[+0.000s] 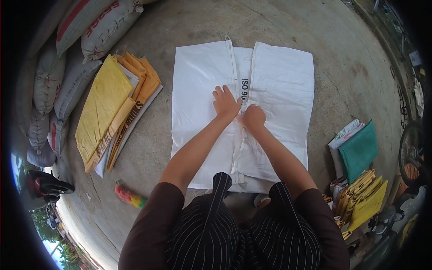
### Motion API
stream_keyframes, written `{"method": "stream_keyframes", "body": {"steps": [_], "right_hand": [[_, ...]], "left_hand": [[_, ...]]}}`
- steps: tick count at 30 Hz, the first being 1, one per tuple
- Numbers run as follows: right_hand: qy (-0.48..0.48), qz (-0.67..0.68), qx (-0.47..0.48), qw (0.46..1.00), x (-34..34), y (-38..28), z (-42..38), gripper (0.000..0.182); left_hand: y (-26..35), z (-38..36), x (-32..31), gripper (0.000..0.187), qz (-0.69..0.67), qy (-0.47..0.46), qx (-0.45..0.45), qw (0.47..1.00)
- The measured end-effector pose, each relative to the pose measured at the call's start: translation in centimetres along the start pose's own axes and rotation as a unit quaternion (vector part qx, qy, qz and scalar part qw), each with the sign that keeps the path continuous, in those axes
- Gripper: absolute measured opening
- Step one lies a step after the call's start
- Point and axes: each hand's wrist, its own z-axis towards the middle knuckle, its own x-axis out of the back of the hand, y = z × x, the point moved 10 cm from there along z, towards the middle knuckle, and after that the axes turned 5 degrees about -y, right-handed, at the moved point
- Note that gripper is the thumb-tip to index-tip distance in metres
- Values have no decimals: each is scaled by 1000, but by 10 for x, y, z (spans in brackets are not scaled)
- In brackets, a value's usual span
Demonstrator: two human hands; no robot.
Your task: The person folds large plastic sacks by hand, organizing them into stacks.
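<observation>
A white woven sack [202, 67] lies on the ground in front of me, its two sides folded inward so their edges almost meet along the middle. Black print reading "ISO 90…" shows in the gap between the folds. My left hand [226, 103] rests on the left fold with its fingers spread, the thumb toward the gap. Just right of it, my right hand [254, 117] is closed at the edge of the right fold, its fingers curled on the material. Their tips are hidden from view.
Folded yellow and orange sacks [104, 105] lie at the left, near stacked full sacks [74, 85]. A colourful duster [128, 194] is on the concrete floor. To the right are a green folded sack [358, 150], yellow bundles [366, 202] and a wheel [410, 153].
</observation>
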Motion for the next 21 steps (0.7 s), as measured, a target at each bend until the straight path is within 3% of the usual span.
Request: {"method": "stream_keyframes", "body": {"steps": [3,5,7,8,9,12,15,18,20,21], "right_hand": [[30,26,-16,999,-19,14,-10,35],[20,24,-8,999,-21,28,-16,31],[10,26,-6,1000,-24,39,-20,28],[7,38,53,998,-26,32,-22,24],[4,50,113,992,-22,20,-26,20],[8,71,159,985,-15,14,-50,15],[45,158,124,979,-19,31,-56,13],[89,175,175,965,-20,28,-53,9],[76,180,187,963,-28,28,-48,10],[64,180,201,961,-30,26,-46,11]], "left_hand": [[0,20,-46,62,38,-81,70,994],[-4,23,-56,60,5,-78,81,994],[5,23,-62,51,33,-94,29,995],[12,22,-64,40,11,-95,-18,995],[11,20,-64,40,9,-97,-18,995],[15,11,-71,36,12,-173,-69,982],[17,4,-72,32,5,-158,-91,983],[9,16,-79,41,-17,-178,-50,983],[17,8,-73,71,-21,-246,-59,967],[20,3,-68,71,-17,-247,-61,967]]}}
